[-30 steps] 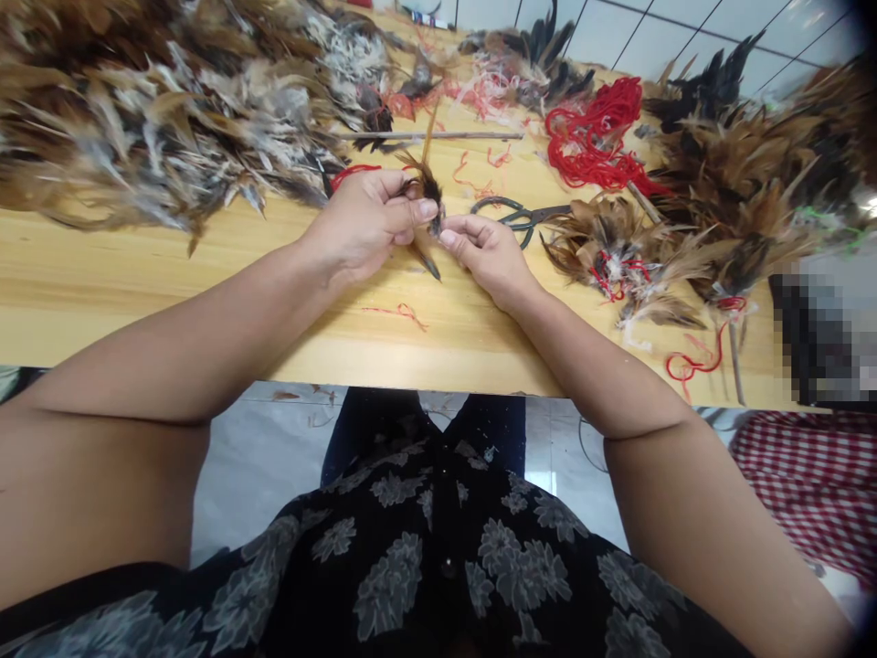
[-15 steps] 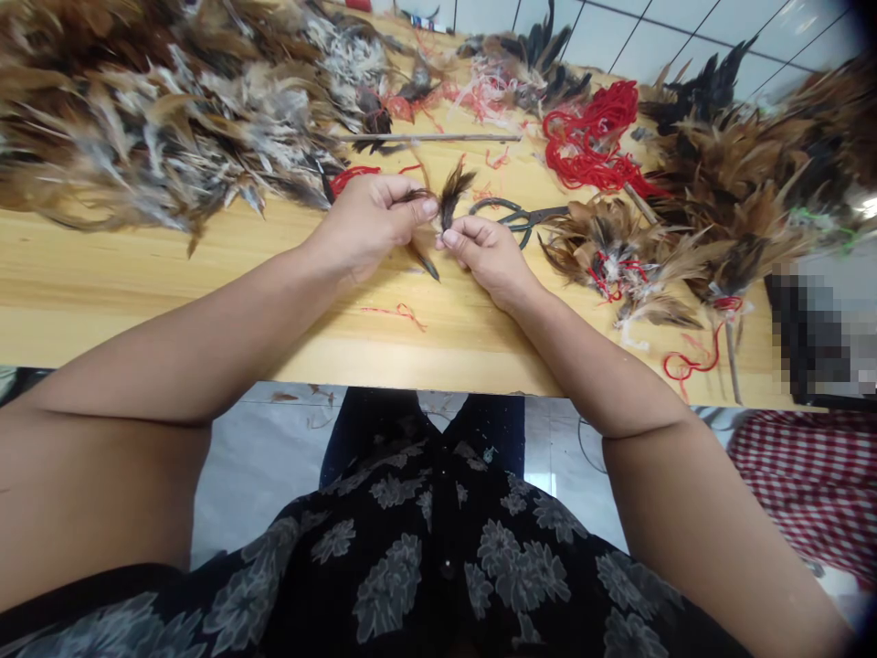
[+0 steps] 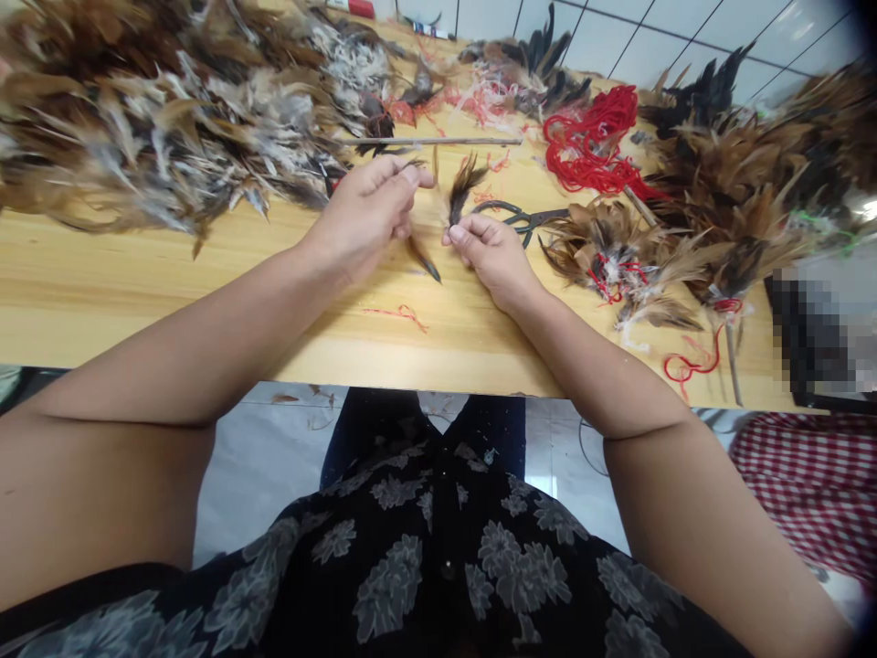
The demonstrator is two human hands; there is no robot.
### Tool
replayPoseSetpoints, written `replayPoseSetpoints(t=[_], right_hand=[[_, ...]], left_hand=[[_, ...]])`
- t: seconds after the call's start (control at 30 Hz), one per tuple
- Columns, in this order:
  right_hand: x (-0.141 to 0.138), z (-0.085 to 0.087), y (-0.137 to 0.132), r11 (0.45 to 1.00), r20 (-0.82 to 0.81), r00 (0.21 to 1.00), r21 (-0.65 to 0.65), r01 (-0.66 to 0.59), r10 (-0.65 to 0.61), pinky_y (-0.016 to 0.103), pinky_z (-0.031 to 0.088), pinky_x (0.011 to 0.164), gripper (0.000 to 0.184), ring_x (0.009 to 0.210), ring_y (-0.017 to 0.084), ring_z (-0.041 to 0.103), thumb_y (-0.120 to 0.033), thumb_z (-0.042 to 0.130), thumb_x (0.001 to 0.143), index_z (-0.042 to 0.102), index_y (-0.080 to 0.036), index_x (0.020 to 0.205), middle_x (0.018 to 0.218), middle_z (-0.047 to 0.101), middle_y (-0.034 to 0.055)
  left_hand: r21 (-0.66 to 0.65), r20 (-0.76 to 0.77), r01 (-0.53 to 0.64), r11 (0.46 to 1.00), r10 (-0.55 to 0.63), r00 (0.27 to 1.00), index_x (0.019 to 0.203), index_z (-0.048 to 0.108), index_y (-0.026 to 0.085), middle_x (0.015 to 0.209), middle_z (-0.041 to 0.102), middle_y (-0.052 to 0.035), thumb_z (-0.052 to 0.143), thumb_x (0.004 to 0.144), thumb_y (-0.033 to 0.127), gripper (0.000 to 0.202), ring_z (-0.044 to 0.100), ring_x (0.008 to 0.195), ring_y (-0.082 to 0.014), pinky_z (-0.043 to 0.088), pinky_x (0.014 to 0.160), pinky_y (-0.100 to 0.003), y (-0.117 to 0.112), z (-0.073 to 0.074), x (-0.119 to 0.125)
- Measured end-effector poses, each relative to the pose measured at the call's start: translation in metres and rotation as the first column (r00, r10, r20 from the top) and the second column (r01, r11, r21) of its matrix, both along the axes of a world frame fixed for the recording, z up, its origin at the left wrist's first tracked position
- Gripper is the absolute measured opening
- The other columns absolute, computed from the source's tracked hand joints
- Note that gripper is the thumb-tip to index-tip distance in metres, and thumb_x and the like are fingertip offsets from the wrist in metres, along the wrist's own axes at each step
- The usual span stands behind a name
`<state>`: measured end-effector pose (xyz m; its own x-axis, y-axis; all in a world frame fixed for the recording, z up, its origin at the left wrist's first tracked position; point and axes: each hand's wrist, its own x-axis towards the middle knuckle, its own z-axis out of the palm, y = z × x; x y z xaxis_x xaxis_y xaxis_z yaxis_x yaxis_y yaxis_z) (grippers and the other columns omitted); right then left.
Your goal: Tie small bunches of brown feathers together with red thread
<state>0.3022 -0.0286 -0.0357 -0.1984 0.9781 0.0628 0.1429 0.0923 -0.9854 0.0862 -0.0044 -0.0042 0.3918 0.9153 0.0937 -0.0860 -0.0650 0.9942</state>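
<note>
My right hand pinches a small tuft of dark brown feathers by its base, with the tips pointing up and away. My left hand is just left of it, its fingers curled and its fingertips pinched on a thin feather or quill that I can barely make out. A single dark feather lies on the wooden table below and between the two hands. Black scissors lie just beyond my right hand.
A big heap of brown and grey feathers fills the left back of the table. Red string and a thin stick lie further back. More tied feather bundles are on the right. A checked cloth is at lower right.
The hands have drawn apart. My right hand took the dark tuft away to the right, and my left hand rose toward the feather heap with its fingers stretched further out.
</note>
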Motion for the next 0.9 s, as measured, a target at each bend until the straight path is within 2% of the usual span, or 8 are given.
replayPoseSetpoints(t=[0.07, 0.13, 0.2, 0.27, 0.4, 0.5, 0.63, 0.9], right_hand=[[-0.001, 0.001, 0.0, 0.999, -0.037, 0.999, -0.004, 0.034, -0.034, 0.028, 0.042, 0.071, 0.063, 0.074, 0.013, 0.045, -0.077, 0.096, 0.104, 0.066, -0.024, 0.088, 0.075, 0.052, -0.0051], [-0.002, 0.002, -0.001, 0.998, -0.056, 0.996, -0.016, 0.064, -0.064, 0.029, 0.044, 0.071, 0.064, 0.074, 0.013, 0.046, -0.079, 0.096, 0.103, 0.065, -0.025, 0.088, 0.075, 0.052, -0.0054], [-0.003, 0.004, -0.003, 0.995, -0.059, 0.994, -0.03, 0.091, -0.093, 0.029, 0.045, 0.072, 0.065, 0.075, 0.014, 0.047, -0.081, 0.096, 0.102, 0.066, -0.025, 0.088, 0.074, 0.052, -0.0056], [-0.004, 0.005, -0.004, 0.994, -0.058, 0.992, -0.038, 0.106, -0.108, 0.029, 0.046, 0.073, 0.065, 0.076, 0.014, 0.048, -0.081, 0.097, 0.101, 0.068, -0.025, 0.089, 0.074, 0.052, -0.0054], [-0.004, 0.005, -0.003, 0.992, -0.067, 0.991, -0.05, 0.113, -0.117, 0.028, 0.047, 0.073, 0.065, 0.077, 0.013, 0.05, -0.079, 0.1, 0.099, 0.069, -0.024, 0.088, 0.073, 0.054, -0.0053], [-0.003, 0.001, -0.001, 0.993, -0.095, 0.989, -0.041, 0.106, -0.11, 0.027, 0.045, 0.072, 0.066, 0.075, 0.012, 0.049, -0.08, 0.103, 0.096, 0.07, -0.023, 0.087, 0.072, 0.056, -0.0054], [0.001, -0.007, 0.001, 0.996, -0.163, 0.983, 0.002, 0.091, -0.089, 0.027, 0.047, 0.072, 0.072, 0.075, 0.011, 0.052, -0.086, 0.104, 0.089, 0.072, -0.022, 0.086, 0.077, 0.065, -0.0033], [0.003, -0.013, 0.002, 0.993, -0.144, 0.983, 0.009, 0.115, -0.112, 0.029, 0.057, 0.079, 0.073, 0.087, 0.016, 0.065, -0.092, 0.097, 0.092, 0.074, -0.023, 0.091, 0.086, 0.073, 0.0014]], left_hand=[[-0.071, 0.082, -0.095, 0.993, 0.1, 0.992, 0.095, 0.075, 0.031, 0.075, 0.045, 0.0003, 0.1, 0.098, 0.058, 0.037, 0.059, 0.084, -0.0267, 0.048, 0.082, -0.042, -0.001, 0.001, 0.002], [-0.128, 0.109, -0.122, 0.984, 0.136, 0.985, 0.088, 0.076, 0.031, 0.081, 0.056, -0.0017, 0.098, 0.092, 0.046, 0.027, 0.052, 0.08, -0.0244, 0.048, 0.079, -0.041, 0.0, -0.001, 0.006], [-0.11, 0.103, -0.14, 0.984, 0.151, 0.983, 0.086, 0.079, 0.032, 0.091, 0.072, -0.0038, 0.098, 0.087, 0.044, 0.022, 0.052, 0.083, -0.0251, 0.049, 0.081, -0.042, 0.002, -0.004, 0.009], [-0.052, 0.084, -0.162, 0.985, 0.166, 0.983, 0.092, 0.085, 0.033, 0.097, 0.079, -0.004, 0.103, 0.086, 0.048, 0.024, 0.055, 0.088, -0.0269, 0.05, 0.084, -0.044, 0.006, -0.009, 0.01], [-0.055, 0.123, -0.115, 0.992, 0.121, 0.985, 0.105, 0.088, 0.033, 0.086, 0.074, -0.0027, 0.116, 0.081, 0.054, 0.041, 0.065, 0.094, -0.0299, 0.049, 0.082, -0.043, 0.01, -0.011, 0.009], [-0.083, 0.147, -0.081, 0.993, 0.093, 0.985, 0.103, 0.087, 0.031, 0.082, 0.07, -0.0018, 0.117, 0.09, 0.054, 0.04, 0.069, 0.088, -0.027, 0.051, 0.077, -0.04, 0.007, -0.008, 0.009], [-0.101, 0.184, -0.055, 0.993, 0.073, 0.98, 0.094, 0.084, 0.027, 0.076, 0.067, -0.001, 0.112, 0.103, 0.046, 0.035, 0.062, 0.069, -0.0186, 0.052, 0.065, -0.032, 0.0, -0.001, 0.013], [-0.163, 0.102, -0.077, 0.984, 0.094, 0.99, 0.093, 0.078, 0.024, 0.076, 0.07, -0.0003, 0.115, 0.106, 0.038, 0.042, 0.065, 0.071, -0.0179, 0.052, 0.065, -0.029, -0.006, 0.012, 0.014]])
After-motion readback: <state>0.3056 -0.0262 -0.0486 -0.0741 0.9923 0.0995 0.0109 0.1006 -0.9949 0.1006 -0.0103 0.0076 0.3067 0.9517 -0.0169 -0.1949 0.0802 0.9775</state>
